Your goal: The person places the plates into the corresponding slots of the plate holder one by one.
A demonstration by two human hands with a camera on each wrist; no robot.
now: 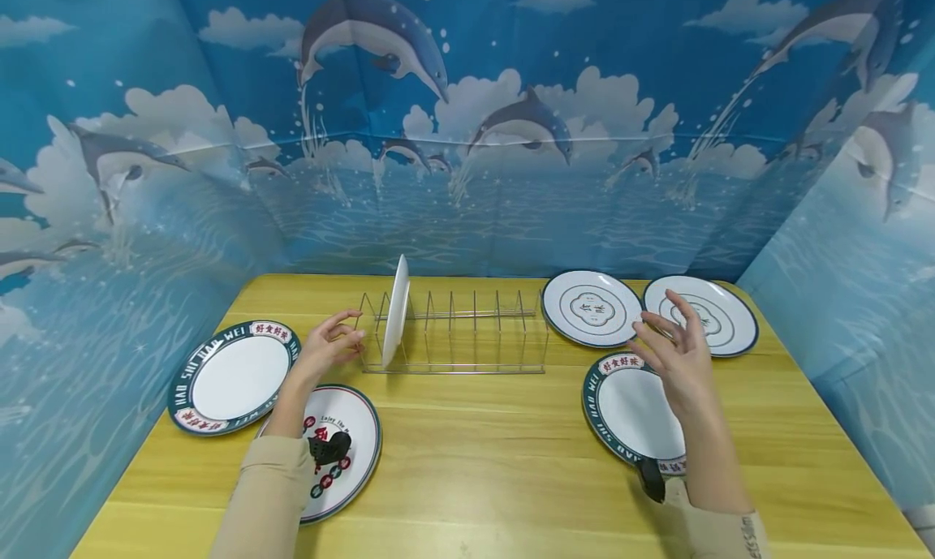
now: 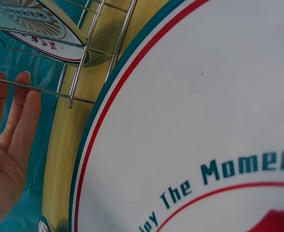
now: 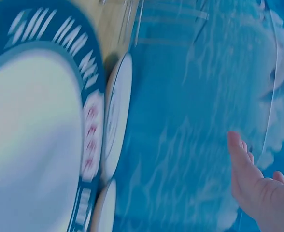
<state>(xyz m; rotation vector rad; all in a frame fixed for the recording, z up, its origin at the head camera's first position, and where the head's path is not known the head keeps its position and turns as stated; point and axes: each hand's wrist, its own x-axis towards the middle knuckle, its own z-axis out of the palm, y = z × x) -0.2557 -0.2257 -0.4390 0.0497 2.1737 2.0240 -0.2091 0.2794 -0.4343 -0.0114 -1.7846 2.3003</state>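
Note:
My left hand is at the left end of a wire dish rack. In the left wrist view its fingers are fairly straight and cross the rack's end wire; whether they bear on it is unclear. One white plate stands on edge in the rack's left part, its patterned face visible in the left wrist view. On the right, my right hand hovers with spread fingers, holding nothing, above a green-rimmed plate and in front of two blue-lined plates.
Another green-rimmed plate lies at the table's left. Beside it, a plate with red and green lettering is partly under my left forearm. A dolphin-printed cloth rises behind the wooden table.

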